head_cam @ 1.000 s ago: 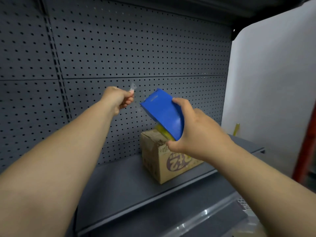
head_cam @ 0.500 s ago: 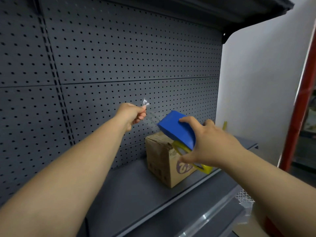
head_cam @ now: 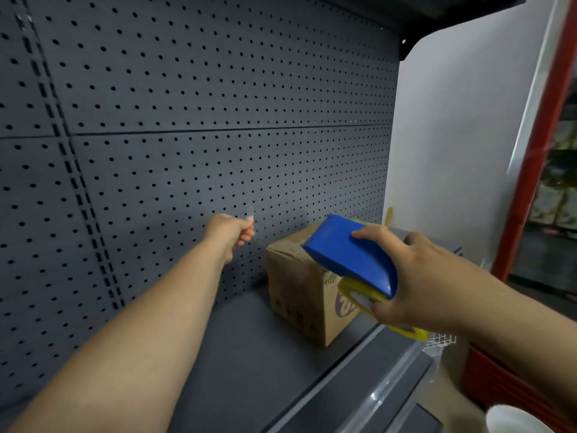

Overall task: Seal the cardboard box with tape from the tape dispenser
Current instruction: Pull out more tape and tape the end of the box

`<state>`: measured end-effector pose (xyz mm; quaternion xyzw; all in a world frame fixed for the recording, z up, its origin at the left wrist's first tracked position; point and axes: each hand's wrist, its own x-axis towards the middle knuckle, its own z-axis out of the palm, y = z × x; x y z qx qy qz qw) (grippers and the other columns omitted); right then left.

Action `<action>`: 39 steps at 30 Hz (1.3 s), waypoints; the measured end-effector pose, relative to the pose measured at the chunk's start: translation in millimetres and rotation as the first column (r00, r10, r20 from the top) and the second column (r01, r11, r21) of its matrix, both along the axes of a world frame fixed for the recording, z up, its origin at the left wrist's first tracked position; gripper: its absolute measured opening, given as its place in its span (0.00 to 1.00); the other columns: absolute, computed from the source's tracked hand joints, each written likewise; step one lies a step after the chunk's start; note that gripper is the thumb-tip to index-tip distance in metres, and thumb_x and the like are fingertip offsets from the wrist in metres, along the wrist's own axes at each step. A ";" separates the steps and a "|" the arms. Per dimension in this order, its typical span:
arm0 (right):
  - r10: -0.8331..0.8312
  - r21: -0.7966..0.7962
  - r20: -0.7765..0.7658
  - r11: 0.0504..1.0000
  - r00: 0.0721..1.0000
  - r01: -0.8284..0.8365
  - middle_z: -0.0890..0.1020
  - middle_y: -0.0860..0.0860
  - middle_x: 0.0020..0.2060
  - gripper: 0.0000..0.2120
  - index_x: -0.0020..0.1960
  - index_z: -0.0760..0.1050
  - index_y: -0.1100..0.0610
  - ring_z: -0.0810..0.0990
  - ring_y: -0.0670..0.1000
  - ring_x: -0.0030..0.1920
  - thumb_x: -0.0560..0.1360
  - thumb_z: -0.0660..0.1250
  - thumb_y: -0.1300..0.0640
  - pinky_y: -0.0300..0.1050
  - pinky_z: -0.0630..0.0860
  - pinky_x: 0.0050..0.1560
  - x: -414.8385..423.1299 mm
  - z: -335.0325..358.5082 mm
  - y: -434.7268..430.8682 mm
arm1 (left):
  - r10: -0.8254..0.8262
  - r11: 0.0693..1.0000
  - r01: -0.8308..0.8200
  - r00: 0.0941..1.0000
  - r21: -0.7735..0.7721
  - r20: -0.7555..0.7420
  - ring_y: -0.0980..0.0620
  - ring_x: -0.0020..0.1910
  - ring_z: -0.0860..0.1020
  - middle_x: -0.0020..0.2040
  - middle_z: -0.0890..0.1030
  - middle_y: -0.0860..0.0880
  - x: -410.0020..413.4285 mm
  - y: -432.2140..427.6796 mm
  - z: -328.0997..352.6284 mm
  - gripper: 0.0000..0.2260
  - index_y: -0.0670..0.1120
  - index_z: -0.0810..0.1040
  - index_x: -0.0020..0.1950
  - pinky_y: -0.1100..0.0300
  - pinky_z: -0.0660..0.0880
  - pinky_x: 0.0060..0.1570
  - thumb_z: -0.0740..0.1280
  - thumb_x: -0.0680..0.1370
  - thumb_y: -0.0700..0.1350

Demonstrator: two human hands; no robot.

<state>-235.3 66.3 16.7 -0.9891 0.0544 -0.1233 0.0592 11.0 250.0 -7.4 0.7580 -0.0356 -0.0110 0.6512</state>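
Two bare hands work above a grey shelf (head_cam: 249, 354), the sealing barely begun. The left hand (head_cam: 232, 229) is pinched shut on the free end of clear tape (head_cam: 250, 211), held up against the pegboard back wall (head_cam: 199, 120), apart from the box. The right hand (head_cam: 415, 276) is wrapped around the blue-and-yellow tape dispenser (head_cam: 349, 257), poised over the top of the cardboard box (head_cam: 299, 285), which sits near the shelf's front edge, toward its right end. No tape can be made out on the box's flaps; laying the strip, pressing it down and cutting it all appear to remain.
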 end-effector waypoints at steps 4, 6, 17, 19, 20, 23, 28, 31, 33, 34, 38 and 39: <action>-0.035 -0.031 -0.027 0.999 0.999 0.034 0.65 0.49 0.49 0.39 0.65 0.45 0.29 0.75 0.55 0.50 0.63 0.67 0.35 0.47 0.75 0.49 14.0 -1.8 4.0 | -0.027 0.995 0.026 1.000 0.099 0.008 0.53 0.31 0.72 0.33 0.77 0.46 18.0 -15.2 -23.7 0.10 0.41 0.75 0.36 0.61 0.70 0.35 0.66 0.77 0.42; -0.046 -0.037 -0.031 0.998 0.998 0.045 0.65 0.49 0.48 0.38 0.65 0.45 0.29 0.74 0.54 0.47 0.64 0.66 0.36 0.45 0.74 0.47 21.5 -3.9 5.2 | -0.025 0.991 0.024 1.000 0.132 0.004 0.52 0.32 0.72 0.33 0.76 0.46 25.3 -22.7 -29.0 0.11 0.41 0.73 0.35 0.56 0.72 0.42 0.65 0.77 0.42; -0.082 -0.052 -0.088 0.996 0.993 0.078 0.65 0.49 0.48 0.38 0.66 0.45 0.30 0.73 0.53 0.44 0.65 0.65 0.35 0.43 0.74 0.46 42.4 -23.6 2.2 | 0.023 0.999 -0.014 0.970 0.040 -0.242 0.51 0.30 0.72 0.34 0.75 0.46 45.6 -38.9 -62.5 0.05 0.41 0.76 0.42 0.62 0.68 0.29 0.64 0.77 0.40; -0.085 -0.027 -0.096 0.996 0.992 0.083 0.66 0.49 0.47 0.38 0.65 0.45 0.30 0.73 0.53 0.45 0.65 0.66 0.36 0.44 0.75 0.46 42.7 -25.8 1.2 | 0.025 1.000 -0.025 0.963 0.005 -0.268 0.51 0.30 0.70 0.34 0.74 0.46 44.7 -42.9 -69.9 0.08 0.43 0.74 0.39 0.61 0.66 0.29 0.61 0.77 0.42; -0.083 -0.020 -0.093 0.997 0.992 0.081 0.66 0.49 0.48 0.37 0.66 0.45 0.30 0.73 0.53 0.45 0.65 0.66 0.36 0.44 0.75 0.47 42.7 -26.2 0.4 | 0.016 1.000 -0.020 0.960 -0.013 -0.278 0.49 0.32 0.71 0.35 0.73 0.45 43.1 -46.4 -72.8 0.09 0.43 0.74 0.40 0.59 0.66 0.31 0.59 0.78 0.43; -0.074 -0.004 -0.092 0.997 0.993 0.073 0.66 0.50 0.48 0.38 0.66 0.46 0.30 0.74 0.53 0.45 0.65 0.66 0.36 0.44 0.75 0.47 43.4 -26.6 -1.8 | 0.061 0.992 -0.035 0.972 0.118 -0.225 0.41 0.55 0.76 0.56 0.77 0.39 35.5 -55.6 -83.2 0.23 0.39 0.75 0.60 0.53 0.72 0.48 0.49 0.81 0.54; -0.050 0.016 -0.105 0.999 0.993 0.051 0.67 0.50 0.49 0.37 0.66 0.46 0.31 0.74 0.53 0.47 0.65 0.65 0.35 0.45 0.75 0.49 43.1 -29.0 -7.8 | -0.077 0.936 -0.141 0.812 0.323 0.579 0.50 0.77 0.56 0.76 0.63 0.50 2.2 -54.9 -95.4 0.25 0.50 0.63 0.74 0.55 0.50 0.74 0.43 0.80 0.55; -0.031 0.035 -0.114 0.999 0.993 0.035 0.67 0.50 0.49 0.38 0.67 0.46 0.31 0.74 0.52 0.47 0.65 0.65 0.34 0.44 0.75 0.49 41.5 -30.0 -12.1 | -0.259 0.885 -0.063 0.755 0.461 0.602 0.52 0.75 0.59 0.72 0.70 0.51 3.1 -60.1 -106.5 0.29 0.51 0.71 0.70 0.63 0.49 0.70 0.40 0.78 0.57; -0.021 0.046 -0.120 0.999 0.993 0.027 0.67 0.50 0.50 0.39 0.67 0.46 0.31 0.74 0.52 0.47 0.64 0.66 0.34 0.46 0.75 0.50 39.7 -31.6 -13.6 | -0.221 0.887 -0.119 0.741 0.447 0.634 0.50 0.73 0.62 0.69 0.73 0.49 4.8 -63.4 -111.7 0.33 0.49 0.74 0.67 0.63 0.53 0.69 0.39 0.75 0.59; -0.017 0.048 -0.127 0.999 0.992 0.023 0.68 0.50 0.50 0.40 0.67 0.45 0.31 0.74 0.53 0.48 0.63 0.66 0.33 0.46 0.76 0.50 38.7 -32.9 -13.7 | -0.188 0.893 -0.145 0.739 0.425 0.647 0.49 0.72 0.63 0.68 0.74 0.48 5.3 -65.3 -114.1 0.34 0.48 0.76 0.66 0.62 0.54 0.69 0.39 0.75 0.59; 0.005 0.000 -0.150 1.000 0.989 -0.006 0.68 0.52 0.54 0.47 0.68 0.41 0.32 0.76 0.56 0.51 0.60 0.68 0.33 0.48 0.76 0.49 36.9 -40.0 -14.2 | -0.105 0.913 -0.193 0.739 0.358 0.665 0.44 0.67 0.68 0.63 0.78 0.44 10.0 -71.7 -120.0 0.32 0.44 0.80 0.60 0.58 0.60 0.67 0.41 0.75 0.55; 0.012 -0.008 -0.149 1.000 0.989 -0.014 0.68 0.52 0.54 0.47 0.68 0.40 0.32 0.77 0.57 0.51 0.61 0.68 0.33 0.47 0.76 0.48 36.4 -42.1 -15.2 | -0.092 0.916 -0.199 0.740 0.348 0.666 0.44 0.66 0.69 0.62 0.78 0.43 10.8 -72.3 -120.3 0.31 0.43 0.80 0.59 0.59 0.60 0.66 0.41 0.75 0.54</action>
